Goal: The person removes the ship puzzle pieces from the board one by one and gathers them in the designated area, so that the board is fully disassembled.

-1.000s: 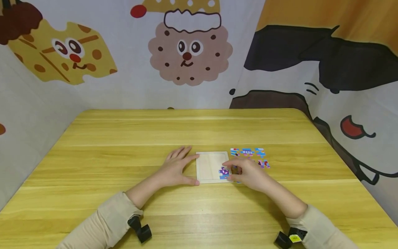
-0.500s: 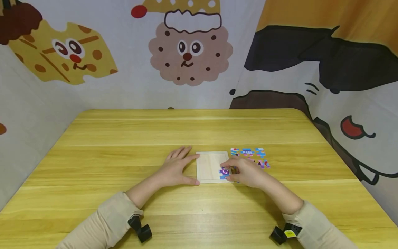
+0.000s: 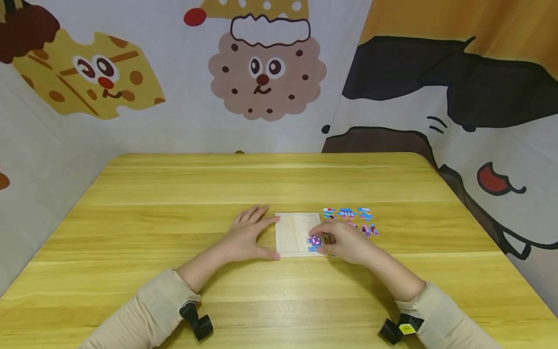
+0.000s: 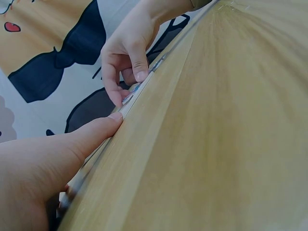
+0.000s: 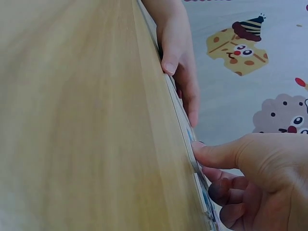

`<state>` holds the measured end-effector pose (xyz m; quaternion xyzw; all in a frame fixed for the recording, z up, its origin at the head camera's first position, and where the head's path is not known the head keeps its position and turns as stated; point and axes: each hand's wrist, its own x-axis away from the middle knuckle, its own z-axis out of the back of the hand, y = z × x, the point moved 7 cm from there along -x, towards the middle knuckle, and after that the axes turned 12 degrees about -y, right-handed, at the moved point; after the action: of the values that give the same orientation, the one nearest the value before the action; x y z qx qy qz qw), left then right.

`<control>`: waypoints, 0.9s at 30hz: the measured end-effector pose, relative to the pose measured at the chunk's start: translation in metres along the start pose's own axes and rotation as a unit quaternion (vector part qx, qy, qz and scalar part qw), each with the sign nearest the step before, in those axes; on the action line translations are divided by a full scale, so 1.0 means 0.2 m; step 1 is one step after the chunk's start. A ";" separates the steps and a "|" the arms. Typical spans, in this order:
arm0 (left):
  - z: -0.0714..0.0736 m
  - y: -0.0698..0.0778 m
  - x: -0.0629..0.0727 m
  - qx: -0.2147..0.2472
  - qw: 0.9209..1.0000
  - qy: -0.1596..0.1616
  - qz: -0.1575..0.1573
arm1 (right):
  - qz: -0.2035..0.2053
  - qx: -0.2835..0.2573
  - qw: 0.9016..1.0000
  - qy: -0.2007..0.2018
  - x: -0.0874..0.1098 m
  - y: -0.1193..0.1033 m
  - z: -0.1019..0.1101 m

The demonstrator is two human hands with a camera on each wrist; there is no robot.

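A square wooden puzzle tray lies flat on the table, pale and bare over most of its base. In its lower right corner is a blue and purple jigsaw puzzle piece. My right hand pinches this piece, index finger above and thumb below, at the tray's right side. My left hand is spread at the tray's left side, with index finger and thumb touching its edge. Both hands also appear low along the table in the wrist views, where the left thumb and right thumb meet the tray's edge.
Several loose puzzle pieces lie right of the tray, some hidden behind my right hand. The wooden table stretches around them. Behind it hangs a cartoon-printed cloth. Each forearm carries a black wrist camera.
My right hand and forearm have shifted slightly left, the index finger moving a little over the tray. The left hand and the tray have stayed in place.
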<state>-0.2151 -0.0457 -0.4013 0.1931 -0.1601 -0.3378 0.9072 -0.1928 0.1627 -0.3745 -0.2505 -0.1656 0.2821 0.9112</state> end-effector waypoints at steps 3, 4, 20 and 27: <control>0.00 0.00 0.00 0.002 1.000 0.000 -0.001 | -0.002 -0.005 1.000 0.007 0.01 0.00 0.00; 0.00 0.00 0.00 0.002 1.000 0.000 -0.001 | -0.001 -0.005 1.000 0.009 0.01 0.00 0.00; -0.01 0.00 0.00 0.005 1.000 0.002 -0.004 | -0.006 -0.028 0.998 0.055 0.05 0.01 -0.01; 0.00 0.00 0.00 0.004 1.000 0.002 -0.003 | 0.005 -0.048 0.997 0.065 0.05 0.03 -0.01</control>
<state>-0.2150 -0.0460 -0.4024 0.1975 -0.1592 -0.3393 0.9058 -0.1861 0.1720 -0.3777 -0.3127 -0.1177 0.2612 0.9056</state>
